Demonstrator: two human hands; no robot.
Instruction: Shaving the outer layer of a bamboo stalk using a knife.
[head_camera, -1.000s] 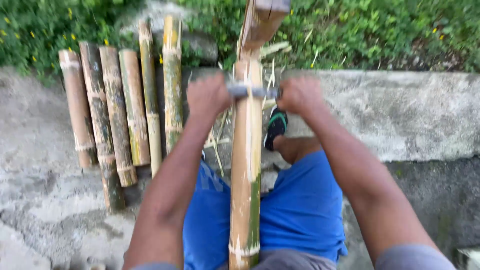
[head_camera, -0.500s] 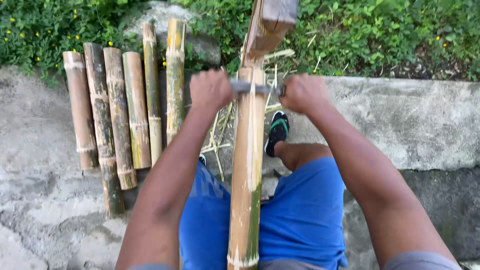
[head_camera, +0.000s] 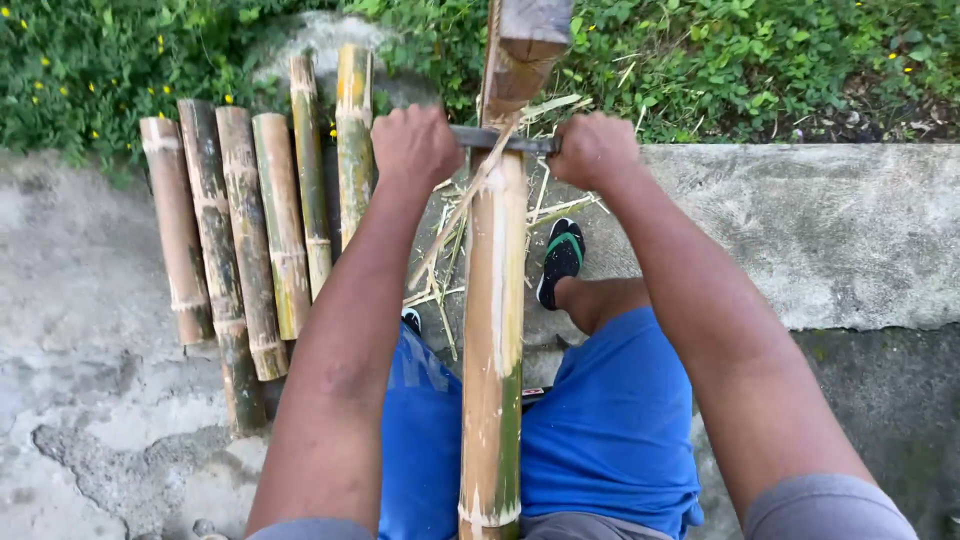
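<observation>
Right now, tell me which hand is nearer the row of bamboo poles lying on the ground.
Left. The left hand grips the blade right beside the bamboo poles; the right hand is beyond the upright bamboo.

Both arms stretched forward, elbows nearly straight, forearms converging. Left hand (head_camera: 415, 148) fisted, knuckles up, grip closed tight. Right hand (head_camera: 592, 150) fisted likewise, level with left, wrists straight; bare right knee bent between arms.

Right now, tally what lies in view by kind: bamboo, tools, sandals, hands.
Bamboo poles on the concrete: 6
Bamboo pole being shaved: 1
Two-handled blade: 1
Sandals: 2, one black and green, one mostly hidden
Hands: 2, left hand, right hand
Total: 12
</observation>
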